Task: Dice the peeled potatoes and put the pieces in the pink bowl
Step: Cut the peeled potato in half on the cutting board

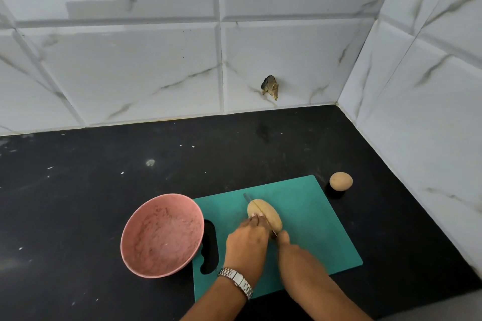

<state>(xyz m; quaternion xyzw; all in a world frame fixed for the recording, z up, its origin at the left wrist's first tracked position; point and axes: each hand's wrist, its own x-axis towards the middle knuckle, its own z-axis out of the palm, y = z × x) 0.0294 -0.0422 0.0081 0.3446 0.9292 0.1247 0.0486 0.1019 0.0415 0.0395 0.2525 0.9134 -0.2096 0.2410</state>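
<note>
Potato [272, 216] held under left grip [246, 240], right grip [285, 240] holding knife [247, 198] across it

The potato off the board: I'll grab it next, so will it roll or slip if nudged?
The potato looks egg-round and sits free on the smooth black counter, so a nudge would probably roll it. Its pale peeled surface is likely damp, so perhaps slippery. It looks solid: probably firm and heavy for its size.
</note>
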